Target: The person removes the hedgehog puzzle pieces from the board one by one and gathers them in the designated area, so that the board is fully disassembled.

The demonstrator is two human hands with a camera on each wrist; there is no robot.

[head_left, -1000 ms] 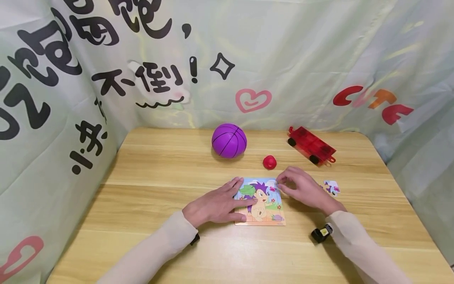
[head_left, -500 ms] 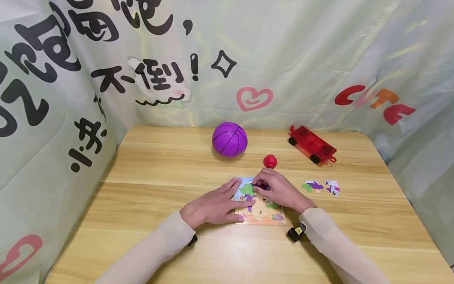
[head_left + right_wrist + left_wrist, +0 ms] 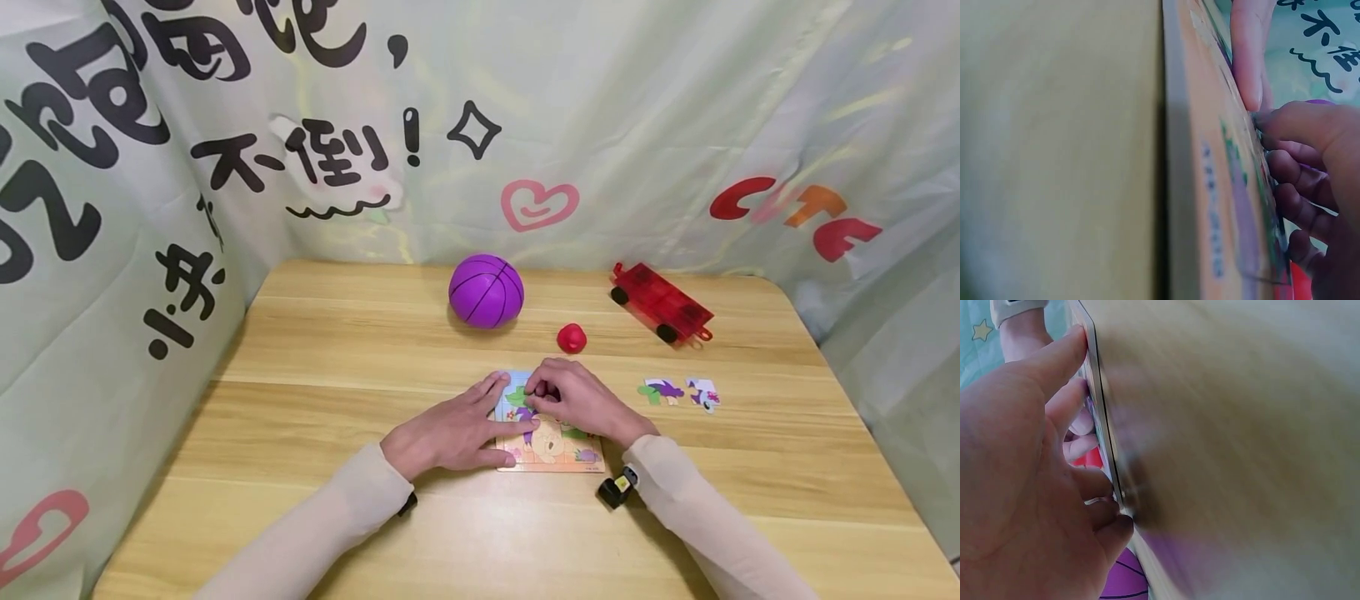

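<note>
A square picture puzzle board (image 3: 558, 450) lies near the table's front middle. My left hand (image 3: 453, 432) rests flat on its left edge with straight fingers, and the left wrist view shows its fingertips (image 3: 1079, 344) against the board's edge (image 3: 1102, 425). My right hand (image 3: 576, 402) is on the board's upper left. Its curled fingers (image 3: 1300, 169) pinch at a puzzle piece (image 3: 525, 398) set in the picture. Most of that piece is hidden under the fingers. Two loose puzzle pieces (image 3: 662, 390) (image 3: 703, 393) lie on the table to the right of the board.
A purple ball (image 3: 486, 290) sits at the back middle, with a small red toy (image 3: 572, 337) in front of it. A red toy trailer (image 3: 660, 304) lies at the back right. Printed cloth walls close in the wooden table (image 3: 322, 367) on three sides.
My right hand has moved left from the board's upper right corner to its upper left, uncovering a second loose piece on the table. The left hand has stayed on the board.
</note>
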